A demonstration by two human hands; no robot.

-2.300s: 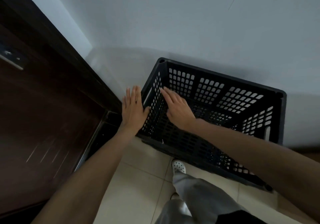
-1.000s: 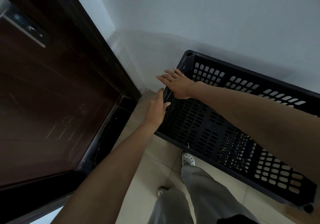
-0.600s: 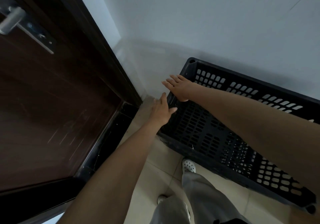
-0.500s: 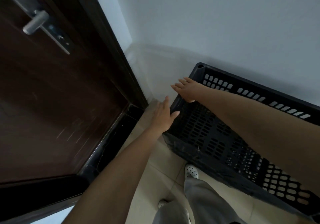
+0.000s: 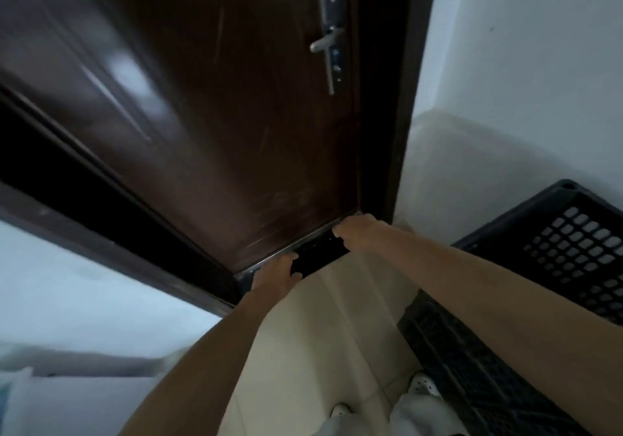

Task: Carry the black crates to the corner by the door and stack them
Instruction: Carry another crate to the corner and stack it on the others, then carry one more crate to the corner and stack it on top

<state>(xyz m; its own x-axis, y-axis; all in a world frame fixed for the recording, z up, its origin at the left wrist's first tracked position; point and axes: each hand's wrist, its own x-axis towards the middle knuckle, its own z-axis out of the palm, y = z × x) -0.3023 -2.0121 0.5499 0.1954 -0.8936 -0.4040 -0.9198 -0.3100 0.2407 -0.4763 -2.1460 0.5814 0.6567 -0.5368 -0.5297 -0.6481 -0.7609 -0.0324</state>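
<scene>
Black crate [image 5: 539, 219] at far right, down on the cream floor tiles [image 5: 320, 334], in the corner between white wall [image 5: 526, 64] and door frame [image 5: 404, 98]. Back side against the wall, short end near the foot of the frame. Only partly in view: cut off by the right edge, crossed by the right forearm. Visible of the inside: grid-holed far wall and, lower down, a dark slotted surface. Contents not made out in the shadow. Cannot tell whether a single crate or one nested in another.

Left hand [image 5: 277, 275] stretched out low, by the dark threshold strip [image 5: 318, 251] at the foot of the door. Fingers relaxed and roughly straight, grasping nothing.

Right hand [image 5: 356, 231] further forward and to the right, near the base of the frame, apart from the crate. Fingers bent loosely downward, nothing in them. Touching the threshold or just above it: cannot tell, too blurred.

Dark brown door [image 5: 236, 98] across most of the view, with a silver lever handle [image 5: 324, 41] on a long lock plate near its right edge.

At the bottom, white perforated shoes [image 5: 424, 383] and a grey trouser leg [image 5: 421, 415], the right shoe just beside the crate's near side.
</scene>
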